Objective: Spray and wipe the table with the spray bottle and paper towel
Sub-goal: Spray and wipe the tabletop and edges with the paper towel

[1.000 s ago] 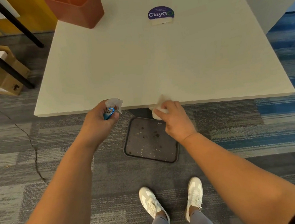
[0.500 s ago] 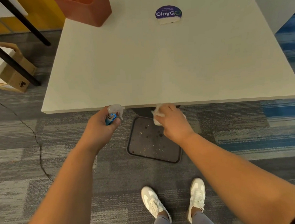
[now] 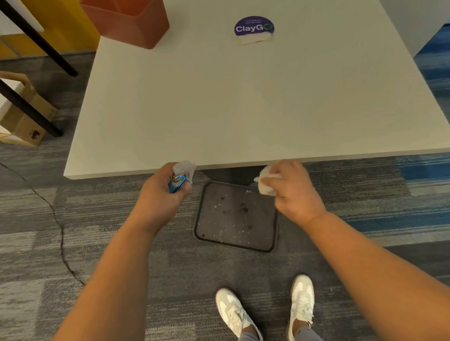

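Observation:
A pale square table (image 3: 240, 102) fills the upper middle of the head view. My left hand (image 3: 161, 194) grips a small blue spray bottle (image 3: 177, 183) with a clear nozzle just below the table's near edge. My right hand (image 3: 295, 191) holds a crumpled white paper towel (image 3: 266, 182) off the table, in front of its near edge and over the floor. Most of the bottle is hidden inside my left fist.
A terracotta bin (image 3: 131, 16) stands at the table's far left corner. A purple round sticker (image 3: 253, 28) lies near the far middle. The dark, speckled table base plate (image 3: 235, 218) sits on the carpet. A cardboard box (image 3: 23, 116) and black legs are at the left.
My right hand with the paper towel has come off the table's near edge and shifted right. The left hand stays at the edge with the bottle. The camera has moved slightly.

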`<action>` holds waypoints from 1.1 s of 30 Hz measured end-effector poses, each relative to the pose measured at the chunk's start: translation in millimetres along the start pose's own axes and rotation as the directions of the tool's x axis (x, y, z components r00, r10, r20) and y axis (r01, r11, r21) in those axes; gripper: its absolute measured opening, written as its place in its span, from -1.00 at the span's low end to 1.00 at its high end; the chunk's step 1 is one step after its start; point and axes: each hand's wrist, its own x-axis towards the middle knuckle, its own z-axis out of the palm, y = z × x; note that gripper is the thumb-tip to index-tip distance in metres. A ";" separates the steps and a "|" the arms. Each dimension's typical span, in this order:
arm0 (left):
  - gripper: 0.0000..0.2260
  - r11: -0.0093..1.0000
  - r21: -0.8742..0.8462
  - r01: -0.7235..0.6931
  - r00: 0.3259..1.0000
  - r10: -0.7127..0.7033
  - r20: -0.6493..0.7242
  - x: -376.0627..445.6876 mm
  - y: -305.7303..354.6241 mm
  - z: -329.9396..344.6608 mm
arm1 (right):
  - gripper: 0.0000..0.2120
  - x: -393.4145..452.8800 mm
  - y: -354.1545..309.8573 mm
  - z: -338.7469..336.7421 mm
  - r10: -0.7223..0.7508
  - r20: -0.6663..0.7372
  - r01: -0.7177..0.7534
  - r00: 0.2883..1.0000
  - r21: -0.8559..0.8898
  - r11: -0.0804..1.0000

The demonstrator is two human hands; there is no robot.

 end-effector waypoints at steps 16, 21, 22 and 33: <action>-0.74 0.980 0.196 0.038 0.997 -0.024 -0.073 19.3 7.1 27.5 | -0.51 44.7 47.0 -17.0 0.337 -0.087 -0.330 0.937 0.084 0.940; -0.73 0.966 0.255 0.033 0.999 -0.028 -0.023 17.4 6.0 38.1 | -0.51 46.5 46.6 -17.7 0.353 -0.061 -0.347 0.934 0.087 0.934; -0.72 0.964 0.264 0.023 1.000 -0.020 -0.012 17.0 7.0 42.2 | -0.51 46.9 46.4 -18.1 0.356 -0.063 -0.350 0.932 0.094 0.932; -0.73 0.912 0.317 0.260 0.929 -0.146 -0.340 22.4 -10.1 15.5 | -0.52 46.0 49.2 -17.3 0.357 -0.038 -0.352 0.933 0.101 0.931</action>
